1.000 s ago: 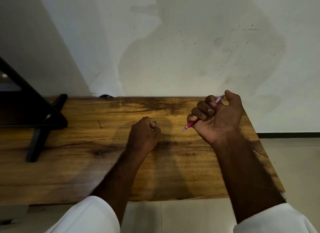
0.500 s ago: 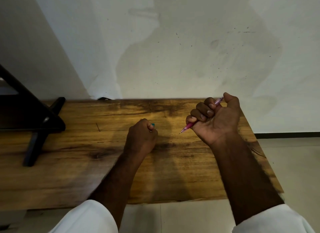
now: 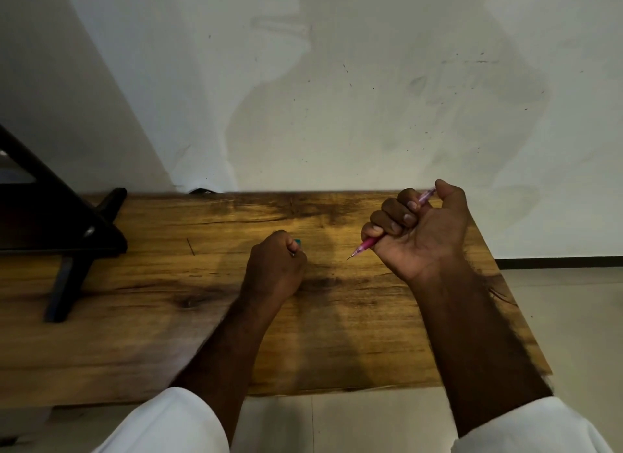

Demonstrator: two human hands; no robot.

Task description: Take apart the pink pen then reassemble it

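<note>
Curling tight around the pink pen [image 3: 365, 244], the right hand [image 3: 419, 230] holds it slanted above the wooden table [image 3: 337, 334], tip down-left. The fisted left hand [image 3: 274, 267] encloses a small teal piece [image 3: 297, 243]. No writing is legible.

A black stand [image 3: 64, 230] blocks the wooden table's [image 3: 135, 334] left end. Bare wood lies open between it and the left hand [image 3: 274, 267], and nearer the front edge.

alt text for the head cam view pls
The right hand grips a pink pen in a fist, tip pointing left, above a wooden table. The left hand is closed around a small teal piece.
</note>
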